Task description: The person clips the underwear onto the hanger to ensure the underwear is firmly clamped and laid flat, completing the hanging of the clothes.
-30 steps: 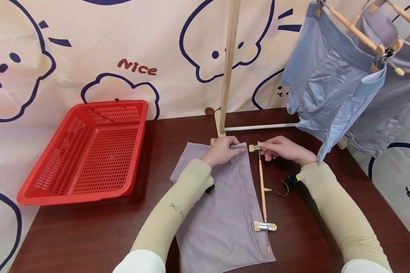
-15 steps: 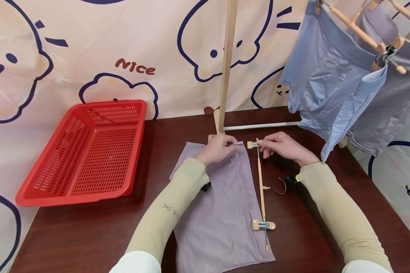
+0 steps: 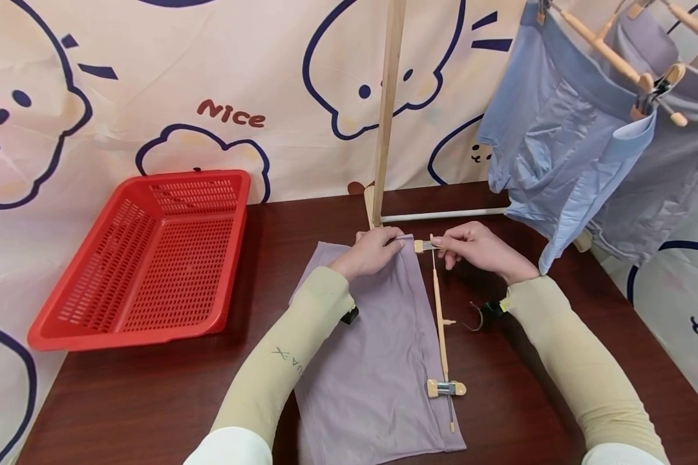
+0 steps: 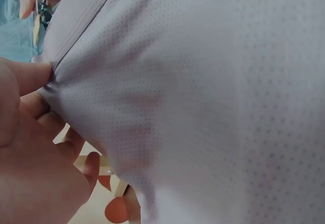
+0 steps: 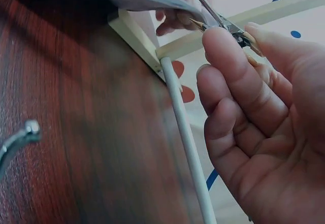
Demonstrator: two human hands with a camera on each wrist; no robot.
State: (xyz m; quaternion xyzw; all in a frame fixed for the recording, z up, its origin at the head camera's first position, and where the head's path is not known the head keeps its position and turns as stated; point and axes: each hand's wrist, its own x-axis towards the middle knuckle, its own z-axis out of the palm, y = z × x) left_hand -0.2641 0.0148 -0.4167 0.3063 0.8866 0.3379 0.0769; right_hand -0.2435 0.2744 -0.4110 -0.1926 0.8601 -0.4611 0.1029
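Observation:
Lavender shorts (image 3: 372,361) lie on the dark wooden table, waistband toward the right. My left hand (image 3: 371,250) pinches the waistband's far corner; thumb and forefinger bunch the fabric (image 4: 152,82) in the left wrist view. With thumb and forefinger, my right hand (image 3: 471,248) squeezes the far clip (image 3: 423,246) of a clip hanger (image 3: 439,310). In the right wrist view this clip (image 5: 236,35) has its tips at the edge of the cloth. The near clip (image 3: 444,388) sits over the waistband's other end. The metal hook (image 3: 475,318) points right.
A red plastic basket (image 3: 232,258) stands at the left. Behind the hands rises a wooden post (image 3: 387,116) with a white rod (image 3: 442,215) at its foot. Blue shorts (image 3: 558,142) and grey-purple shorts (image 3: 645,194) hang at the right, close above my right forearm.
My right hand has brought the far clip left, from a small gap to the waistband corner. The hanger has shifted slightly left with it. My left hand keeps its pinch on the shorts.

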